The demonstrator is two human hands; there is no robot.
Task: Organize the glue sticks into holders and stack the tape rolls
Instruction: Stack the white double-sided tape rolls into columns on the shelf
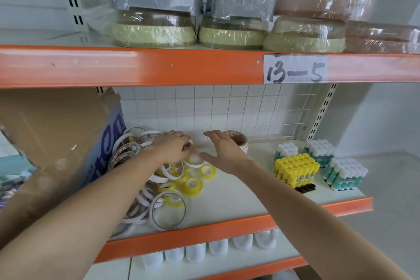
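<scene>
White shelf [238, 191]: loose tape rolls [172, 188], glue sticks [295, 170] at right.
Left hand [172, 148]: fingers curled on a small roll [188, 145].
Right hand [223, 152]: fingers spread, holding nothing.

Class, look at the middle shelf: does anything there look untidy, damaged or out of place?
Yes. The tape rolls lie in a loose heap at the left, overlapping and tilted rather than stacked. Beside them, the cardboard box has a torn, ragged top edge. By contrast, the yellow-capped glue sticks at the right stand upright in a neat block.
</scene>
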